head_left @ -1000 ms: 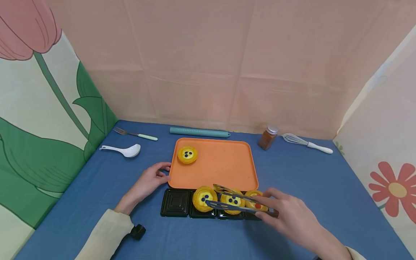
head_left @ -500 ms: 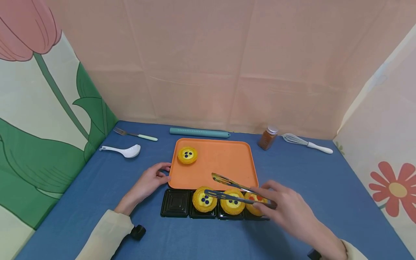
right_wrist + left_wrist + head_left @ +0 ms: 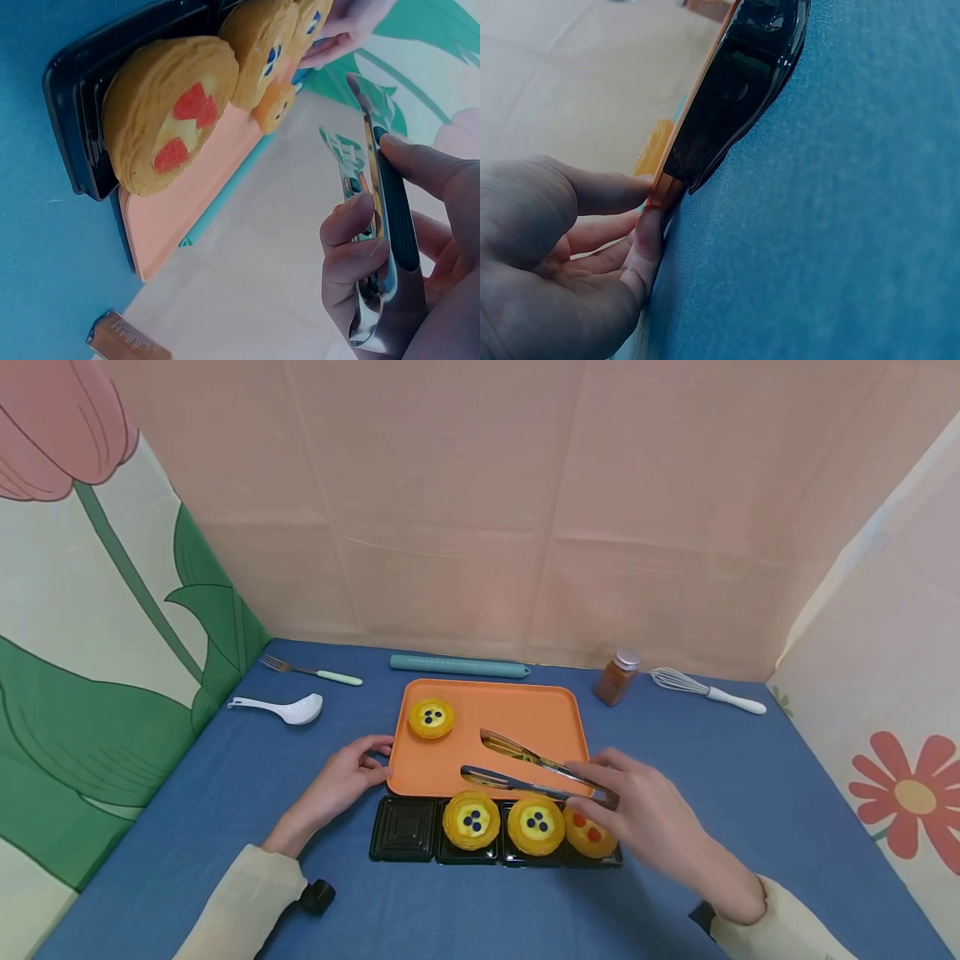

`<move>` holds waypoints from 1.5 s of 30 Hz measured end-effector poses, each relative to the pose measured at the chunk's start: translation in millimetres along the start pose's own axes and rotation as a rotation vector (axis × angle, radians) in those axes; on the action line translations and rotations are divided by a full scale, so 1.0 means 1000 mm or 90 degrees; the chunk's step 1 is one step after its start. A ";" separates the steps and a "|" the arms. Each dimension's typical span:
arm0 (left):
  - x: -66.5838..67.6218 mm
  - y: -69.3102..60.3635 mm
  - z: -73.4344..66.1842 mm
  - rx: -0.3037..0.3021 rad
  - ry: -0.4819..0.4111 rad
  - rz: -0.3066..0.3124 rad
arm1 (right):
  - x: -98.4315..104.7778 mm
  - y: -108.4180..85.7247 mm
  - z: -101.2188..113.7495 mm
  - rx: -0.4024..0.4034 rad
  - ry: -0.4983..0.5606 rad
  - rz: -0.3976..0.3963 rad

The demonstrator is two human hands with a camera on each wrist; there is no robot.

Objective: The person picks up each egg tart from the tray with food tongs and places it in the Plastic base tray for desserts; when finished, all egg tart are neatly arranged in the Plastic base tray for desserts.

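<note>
Tongs (image 3: 551, 767): gripped between thumb and fingers of the right hand (image 3: 637, 802), their two arms parted, raised over the near part of the tray, tips pointing left.
Left hand (image 3: 348, 777): pinches the tray's left edge near the front corner, thumb on one side, fingers on the other.
Tray (image 3: 517, 718): orange, lying on the blue surface (image 3: 450, 910).
Far left corner of the tray: a lone tart (image 3: 431, 718) with dark dots on its pale filling.
Box (image 3: 402, 828): black, four compartments in a row along the tray's near edge.
Second compartment from the left: a dark-dotted tart (image 3: 471, 820).
Third: another dark-dotted tart (image 3: 536, 826).
Fourth: a red-dotted tart (image 3: 590, 835), partly hidden by the right hand in the head view.
Behind the tray: a teal rod (image 3: 459, 666), lengthwise.
Far left: a fork (image 3: 337, 677), with a white spoon (image 3: 285, 708) nearer.
Far right: a brown jar (image 3: 615, 683) with a silvery lid; a whisk (image 3: 737, 700) beside it.
Sleeves: pale, on both arms.
</note>
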State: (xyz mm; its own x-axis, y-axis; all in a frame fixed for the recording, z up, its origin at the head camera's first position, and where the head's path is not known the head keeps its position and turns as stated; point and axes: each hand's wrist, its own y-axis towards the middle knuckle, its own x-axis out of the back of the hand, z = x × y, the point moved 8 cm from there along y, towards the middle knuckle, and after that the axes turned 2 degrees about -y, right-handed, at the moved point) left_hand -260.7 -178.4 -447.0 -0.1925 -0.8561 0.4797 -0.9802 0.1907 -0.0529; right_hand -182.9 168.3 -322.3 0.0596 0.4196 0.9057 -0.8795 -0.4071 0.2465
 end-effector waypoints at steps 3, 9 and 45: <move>0.000 -0.001 0.001 0.002 0.000 0.000 | -0.002 0.008 -0.003 0.004 -0.011 -0.001; 0.001 -0.002 0.001 0.005 -0.005 -0.001 | -0.007 0.026 -0.011 0.015 -0.019 -0.008; 0.001 0.001 0.003 0.012 -0.006 -0.002 | -0.063 0.091 -0.007 0.000 -0.068 0.093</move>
State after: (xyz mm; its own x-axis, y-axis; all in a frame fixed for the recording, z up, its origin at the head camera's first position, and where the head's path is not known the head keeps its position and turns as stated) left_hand -262.0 -180.1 -449.0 -0.1902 -0.8609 0.4718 -0.9814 0.1796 -0.0679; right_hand -270.2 110.3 -359.5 -0.0190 0.2667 0.9636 -0.8828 -0.4570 0.1091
